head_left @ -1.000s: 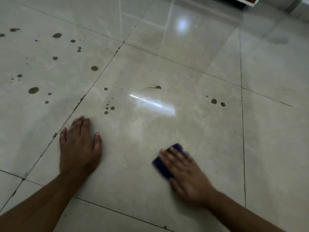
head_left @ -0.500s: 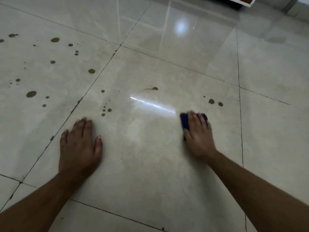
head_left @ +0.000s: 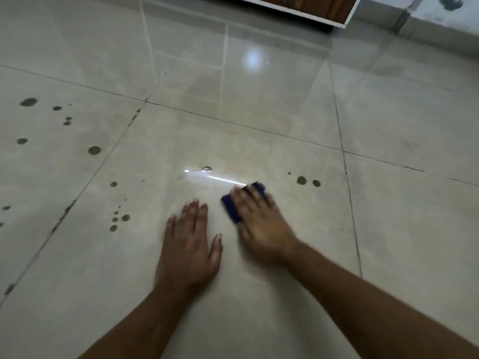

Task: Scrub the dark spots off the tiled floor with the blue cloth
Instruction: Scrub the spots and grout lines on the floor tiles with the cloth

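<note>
My right hand (head_left: 261,224) presses flat on the small dark-blue folded cloth (head_left: 233,207), blurred, seemingly against the glossy beige tiled floor (head_left: 259,125). My left hand (head_left: 190,244) lies spread just beside it. Two dark spots (head_left: 307,181) sit near the cloth.

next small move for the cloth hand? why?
Probably slide the right hand and blue cloth forward and right onto the pair of dark spots. They sit unwiped just beyond the cloth on the same tile, while the left hand braces flat on the floor.
</note>
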